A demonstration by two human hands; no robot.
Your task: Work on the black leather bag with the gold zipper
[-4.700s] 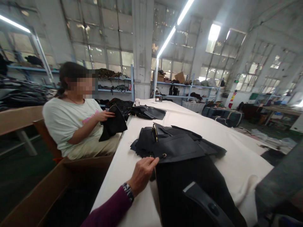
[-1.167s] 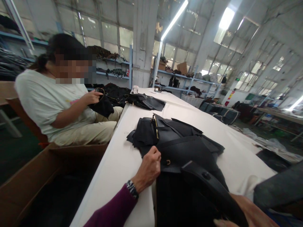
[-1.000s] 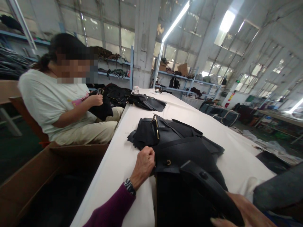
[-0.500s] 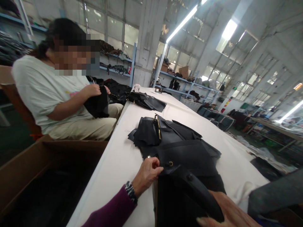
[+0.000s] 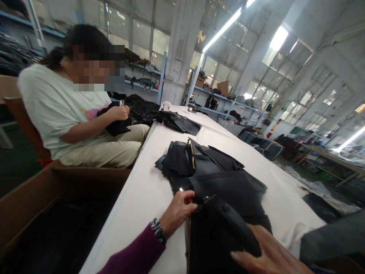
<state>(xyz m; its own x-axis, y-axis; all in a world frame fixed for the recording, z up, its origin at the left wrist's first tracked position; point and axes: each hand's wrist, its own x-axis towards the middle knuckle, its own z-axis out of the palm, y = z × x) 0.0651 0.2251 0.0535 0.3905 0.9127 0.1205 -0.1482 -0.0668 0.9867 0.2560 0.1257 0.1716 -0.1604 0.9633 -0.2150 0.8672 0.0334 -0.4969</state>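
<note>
A black leather bag [image 5: 216, 243] stands in front of me on the white table [image 5: 142, 198]. My left hand [image 5: 178, 211] pinches its upper left edge, near a small metal ring. My right hand [image 5: 270, 255] lies flat against the bag's black flap strap [image 5: 230, 224], pressing it from the right. Behind the bag lies a heap of black leather pieces [image 5: 211, 167] with a brass-coloured bar [image 5: 192, 154] on top.
A person in a white T-shirt [image 5: 57, 110] sits at the table's left, working on a black piece [image 5: 114, 123]. A brown cardboard box [image 5: 37, 198] stands at the left. More black pieces [image 5: 178, 121] lie farther along the table. Shelves line the back wall.
My right hand has come into view and pushed the flap strap up and to the left. My left hand stays at the bag's edge. The seated person has lowered the black piece.
</note>
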